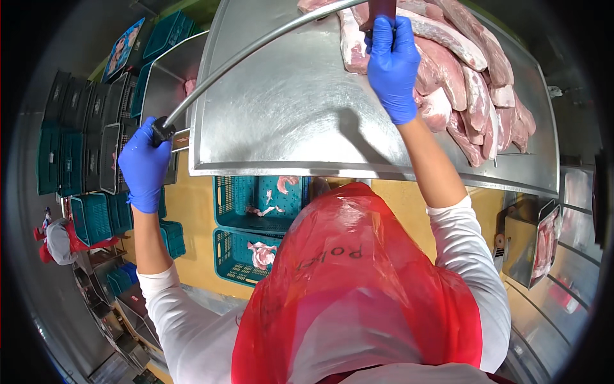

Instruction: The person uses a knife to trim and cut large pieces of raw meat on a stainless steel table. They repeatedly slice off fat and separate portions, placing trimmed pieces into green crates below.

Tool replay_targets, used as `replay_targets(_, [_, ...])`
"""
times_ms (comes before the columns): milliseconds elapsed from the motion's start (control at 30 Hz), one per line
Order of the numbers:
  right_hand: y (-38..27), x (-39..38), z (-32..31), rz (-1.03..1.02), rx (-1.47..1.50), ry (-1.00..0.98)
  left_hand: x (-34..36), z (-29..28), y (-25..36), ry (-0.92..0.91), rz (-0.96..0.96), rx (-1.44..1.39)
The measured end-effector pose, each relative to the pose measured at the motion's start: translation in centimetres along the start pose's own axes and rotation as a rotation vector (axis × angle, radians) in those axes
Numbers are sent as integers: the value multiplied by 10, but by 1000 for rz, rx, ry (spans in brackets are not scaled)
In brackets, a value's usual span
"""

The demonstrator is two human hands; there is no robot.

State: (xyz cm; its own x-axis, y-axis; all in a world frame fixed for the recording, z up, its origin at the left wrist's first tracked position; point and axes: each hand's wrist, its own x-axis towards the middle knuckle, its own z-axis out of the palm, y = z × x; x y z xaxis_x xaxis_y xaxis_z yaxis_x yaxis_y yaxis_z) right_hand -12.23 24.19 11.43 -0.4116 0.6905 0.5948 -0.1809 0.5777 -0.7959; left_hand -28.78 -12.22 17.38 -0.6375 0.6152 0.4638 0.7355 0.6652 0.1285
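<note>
Two gloved hands grip one long curved steel (256, 54). Its dark handle sits inside the left hand (144, 165), fingers clamped round it, off the table's (281, 121) left edge. Right hand (391, 64) fingers close on a dark knife handle (378, 13) over the meat (460, 77). Teal crates (256, 211) sit below.

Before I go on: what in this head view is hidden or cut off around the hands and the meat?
- Right hand: whatever it grips is cut off by the top edge.
- Long curved metal rod: its far end runs off the top edge; the left hand covers its near handle.
- Meat pile: far pieces cut off at the top edge.
- Teal crates: partly hidden by the steel table and red apron.
</note>
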Motion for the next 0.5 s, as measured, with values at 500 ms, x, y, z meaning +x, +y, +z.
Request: replay_targets(500, [-6,28,13,351,567,-727,-30,0,-36,57,-122,38])
